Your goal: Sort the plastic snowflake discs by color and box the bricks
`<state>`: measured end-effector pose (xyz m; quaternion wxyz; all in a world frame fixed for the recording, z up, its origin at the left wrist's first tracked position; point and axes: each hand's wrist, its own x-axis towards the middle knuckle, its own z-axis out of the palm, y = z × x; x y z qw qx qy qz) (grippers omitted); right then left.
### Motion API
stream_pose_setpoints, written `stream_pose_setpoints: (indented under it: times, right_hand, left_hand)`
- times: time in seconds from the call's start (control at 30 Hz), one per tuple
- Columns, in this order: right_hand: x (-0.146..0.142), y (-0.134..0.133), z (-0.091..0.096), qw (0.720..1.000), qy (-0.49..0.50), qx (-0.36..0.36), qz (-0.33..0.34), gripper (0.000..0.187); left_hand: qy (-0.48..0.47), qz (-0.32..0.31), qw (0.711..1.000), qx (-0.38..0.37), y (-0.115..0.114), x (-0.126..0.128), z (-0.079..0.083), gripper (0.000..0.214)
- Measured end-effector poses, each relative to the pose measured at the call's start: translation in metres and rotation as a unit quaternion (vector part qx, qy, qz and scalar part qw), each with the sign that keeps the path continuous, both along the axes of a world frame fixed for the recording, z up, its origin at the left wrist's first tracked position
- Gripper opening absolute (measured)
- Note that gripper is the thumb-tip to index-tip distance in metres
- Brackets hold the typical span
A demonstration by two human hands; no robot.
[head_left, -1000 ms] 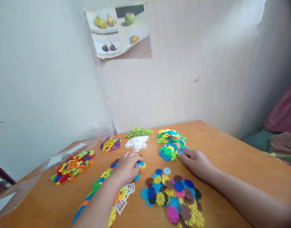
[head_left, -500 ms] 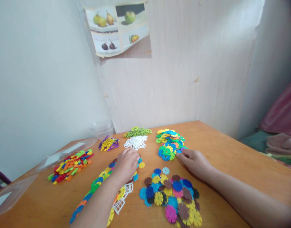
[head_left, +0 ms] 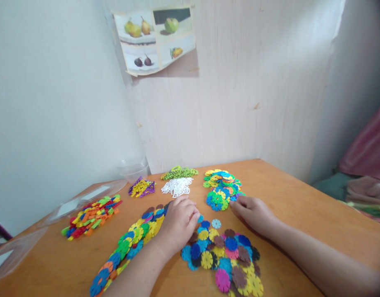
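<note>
My left hand lies palm down with its fingers curled together, at the left edge of a near pile of flat colourful snowflake discs. Its fingertips are hidden, so I cannot make out what is under them. A long row of joined discs runs from my left wrist towards the lower left. My right hand rests on the wooden table with fingers loosely stretched. Its tips are close to a farther pile of green, blue and yellow discs, and it holds nothing.
At the back lie white lattice pieces, green pieces and purple-yellow pieces. A heap of red, orange and green bricks, a clear lid and a clear tub sit left. Walls close the far side.
My left hand has moved right, from the head of the disc row to the near pile's edge. The right hand has barely moved.
</note>
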<state>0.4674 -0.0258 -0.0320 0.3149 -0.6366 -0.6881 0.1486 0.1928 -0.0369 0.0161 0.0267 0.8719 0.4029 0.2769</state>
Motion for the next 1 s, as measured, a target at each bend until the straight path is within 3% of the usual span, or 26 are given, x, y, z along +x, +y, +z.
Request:
stream_pose_setpoints:
  times: [0.27,0.4,0.57,0.77,1.0]
  right_hand:
    - [0.0,0.001,0.001,1.0,-0.008,0.002,-0.004,0.044]
    - [0.0,0.0,0.002,1.0,-0.011,-0.001,-0.002,0.044]
    - [-0.001,-0.002,0.004,1.0,-0.011,-0.001,0.002,0.044]
    - [-0.001,-0.002,0.004,1.0,-0.015,-0.001,0.0,0.044]
    - [0.0,-0.002,0.003,1.0,-0.015,-0.007,0.003,0.044]
  left_hand:
    - [-0.044,-0.039,0.995,-0.076,-0.007,0.005,0.006,0.025]
    - [-0.048,0.024,0.996,-0.065,0.007,-0.013,0.008,0.025]
    - [0.019,0.099,0.992,-0.075,0.022,-0.04,0.003,0.014]
    - [0.101,0.094,0.989,-0.057,0.021,-0.043,-0.005,0.024]
    - [0.123,0.105,0.986,-0.047,0.02,-0.04,-0.007,0.018]
